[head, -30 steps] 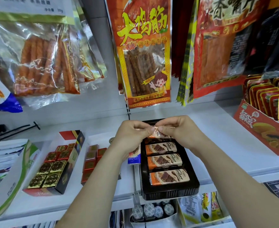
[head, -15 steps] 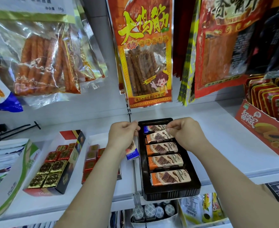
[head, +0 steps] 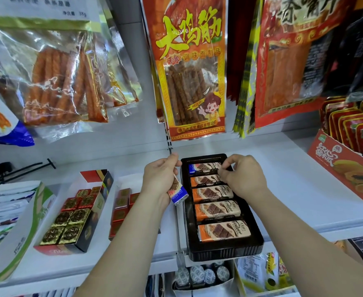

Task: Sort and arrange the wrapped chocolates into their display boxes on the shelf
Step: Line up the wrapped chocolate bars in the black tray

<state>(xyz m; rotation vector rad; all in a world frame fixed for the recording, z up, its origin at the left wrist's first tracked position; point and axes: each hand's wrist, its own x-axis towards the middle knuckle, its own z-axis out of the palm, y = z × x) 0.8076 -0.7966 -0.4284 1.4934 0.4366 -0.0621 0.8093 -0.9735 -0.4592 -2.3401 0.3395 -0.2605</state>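
A black display tray [head: 225, 252] sits on the white shelf with several orange-wrapped chocolate bars [head: 217, 210] in a column and one blue-wrapped bar [head: 204, 167] at its far end. My left hand [head: 160, 181], just left of the tray, grips a blue-and-white wrapped chocolate [head: 178, 192] that sticks out below the palm. My right hand [head: 242, 175] rests over the tray's far right part, its curled fingertips on the second bar [head: 204, 180] from the back.
Left of the tray stand a dark box of gold and red foil squares [head: 69, 221] and a stack of red squares [head: 121, 211]. A red carton of packets [head: 345, 168] stands at the right. Snack bags [head: 192, 67] hang above the shelf.
My hands have parted: the left drew away to the left of the tray with the blue-and-white piece. An orange bar held over the tray now lies in it under my right hand.
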